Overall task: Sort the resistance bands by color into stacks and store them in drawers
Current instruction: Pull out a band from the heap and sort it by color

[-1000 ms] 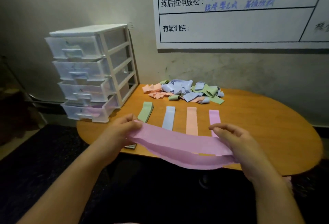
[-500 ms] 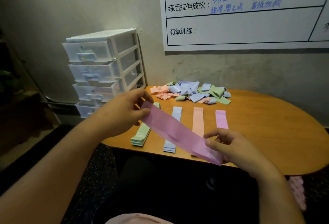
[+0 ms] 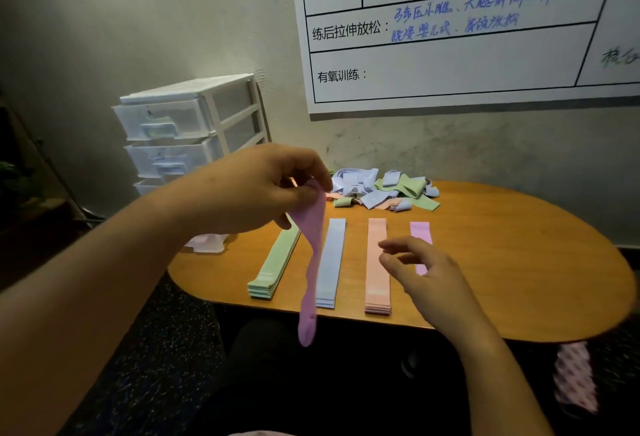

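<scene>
My left hand (image 3: pixel 256 189) is raised above the table and pinches one end of a purple band (image 3: pixel 313 262), which hangs straight down past the table's front edge. My right hand (image 3: pixel 420 269) hovers with loose, spread fingers over the purple stack (image 3: pixel 420 233) and holds nothing. On the wooden table (image 3: pixel 519 262) lie a green stack (image 3: pixel 275 262), a blue stack (image 3: pixel 332 259) and a pink stack (image 3: pixel 377 262) side by side. A jumble of unsorted bands (image 3: pixel 381 193) sits at the back by the wall.
A white plastic drawer unit (image 3: pixel 183 130) stands at the table's left end, its lower drawers hidden by my left arm. A whiteboard chart (image 3: pixel 450 30) hangs on the wall. A patterned pink cloth (image 3: pixel 575 376) hangs below the table's right edge.
My right hand has let go of the purple band's end, and my left hand has lifted its end higher, so the band now dangles from the left hand alone.
</scene>
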